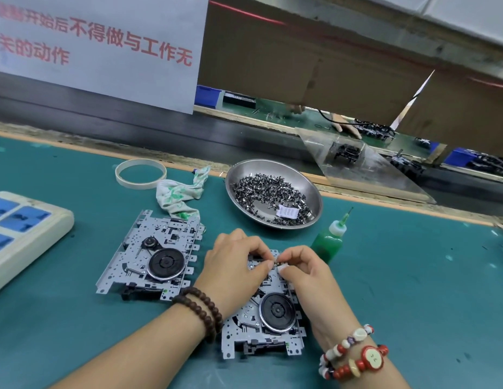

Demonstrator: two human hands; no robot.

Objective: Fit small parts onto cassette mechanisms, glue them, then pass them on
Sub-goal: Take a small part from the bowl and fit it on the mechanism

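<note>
We pinch a small part [279, 265] w/ both hands, left hand [233, 262] & right hand [306, 272], over near mechanism [268, 313] to seat it; glue bottle [330, 240] waits close by.

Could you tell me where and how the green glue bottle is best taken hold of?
Grip the green glue bottle around its round body, coming from the right side. It stands tilted, needle tip up; the right hand crowds its left side, so the body's right side looks freest.

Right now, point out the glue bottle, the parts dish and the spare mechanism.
glue bottle [327, 244], head view, green body
parts dish [315, 192], head view, bare right inner wall
spare mechanism [166, 262], head view, black flywheel
</note>
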